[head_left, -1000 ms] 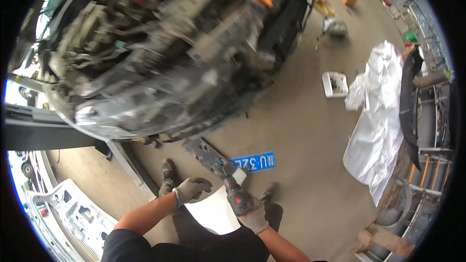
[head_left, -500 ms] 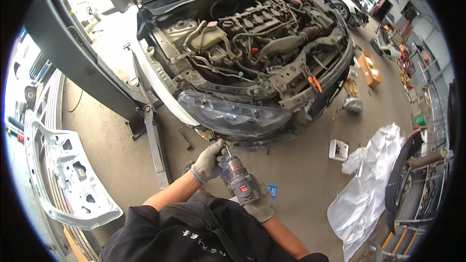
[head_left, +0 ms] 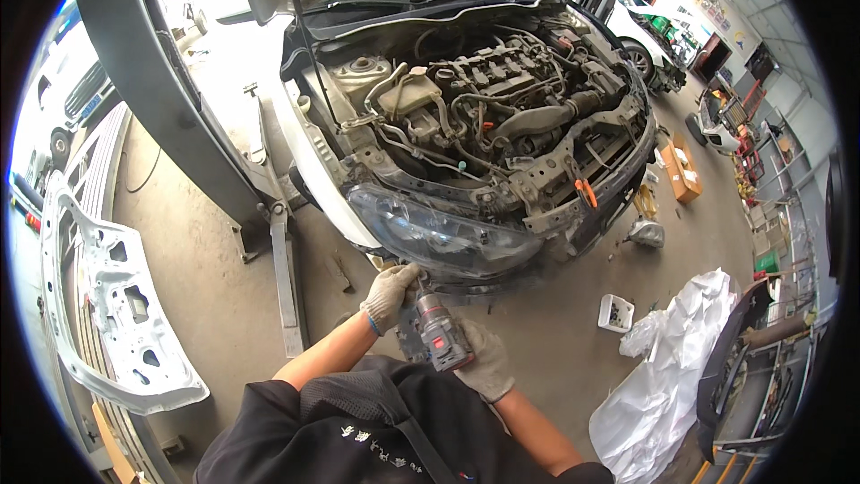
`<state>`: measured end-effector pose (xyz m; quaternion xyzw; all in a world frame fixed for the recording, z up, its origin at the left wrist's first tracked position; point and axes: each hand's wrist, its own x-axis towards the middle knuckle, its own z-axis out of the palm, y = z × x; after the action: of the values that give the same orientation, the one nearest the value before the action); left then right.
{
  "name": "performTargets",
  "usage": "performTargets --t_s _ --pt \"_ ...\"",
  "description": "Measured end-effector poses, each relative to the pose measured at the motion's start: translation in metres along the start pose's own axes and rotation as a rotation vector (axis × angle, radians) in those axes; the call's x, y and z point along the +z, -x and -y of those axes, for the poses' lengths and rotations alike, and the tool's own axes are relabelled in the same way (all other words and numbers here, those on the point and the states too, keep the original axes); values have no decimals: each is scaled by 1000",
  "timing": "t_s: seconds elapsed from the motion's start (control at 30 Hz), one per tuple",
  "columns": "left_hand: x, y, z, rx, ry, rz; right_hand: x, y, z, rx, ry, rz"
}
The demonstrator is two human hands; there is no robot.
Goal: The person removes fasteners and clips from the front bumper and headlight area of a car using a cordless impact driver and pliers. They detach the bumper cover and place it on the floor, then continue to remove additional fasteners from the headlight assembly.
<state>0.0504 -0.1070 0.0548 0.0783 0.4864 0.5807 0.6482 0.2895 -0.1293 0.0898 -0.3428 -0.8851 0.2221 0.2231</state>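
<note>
My right hand (head_left: 488,362), in a pale knitted work glove, is closed round the handle of a grey and black cordless drill (head_left: 441,337). The drill's nose points away from me, up toward the car's front corner. Beside its tip is my gloved left hand (head_left: 391,297), fingers bent together in a pinch; what they hold is too small to make out. Just beyond both hands sits the car's headlight (head_left: 441,229), its clear lens dusty, above the dark lower edge of the front end. The front bumper cover is off, and the engine (head_left: 502,67) lies exposed under the raised hood.
A grey lift post (head_left: 166,99) stands left of the car, its lift arm (head_left: 285,282) low over the floor. A white door shell (head_left: 125,305) leans farther left. To the right are a small white tub (head_left: 615,313), white sheeting (head_left: 658,385) and a cardboard box (head_left: 683,172).
My view has shifted, so the car sits slightly lower and farther right in the picture. Both hands stay together at the headlight's underside, the drill still in my right hand.
</note>
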Motion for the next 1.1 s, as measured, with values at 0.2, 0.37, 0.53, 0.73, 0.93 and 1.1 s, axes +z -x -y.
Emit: performTargets --t_s 0.2,0.37,0.53,0.73,0.93,1.1 --pt "-19 -32 -19 -67 -123 26 24 -37 -18 -8 302 221" --pt "-30 -101 -30 -69 -48 -84 63 -89 -40 21 399 229" --pt "-47 -141 -39 33 -243 -101 101 -125 -64 41 481 227" --pt "-49 -145 -48 106 -282 -151 117 -140 -74 54 354 193" --pt "-46 -150 -55 72 -278 -193 112 -152 -72 111 331 293" --pt "-50 -156 -56 53 -331 -195 113 -151 -69 79 294 166"
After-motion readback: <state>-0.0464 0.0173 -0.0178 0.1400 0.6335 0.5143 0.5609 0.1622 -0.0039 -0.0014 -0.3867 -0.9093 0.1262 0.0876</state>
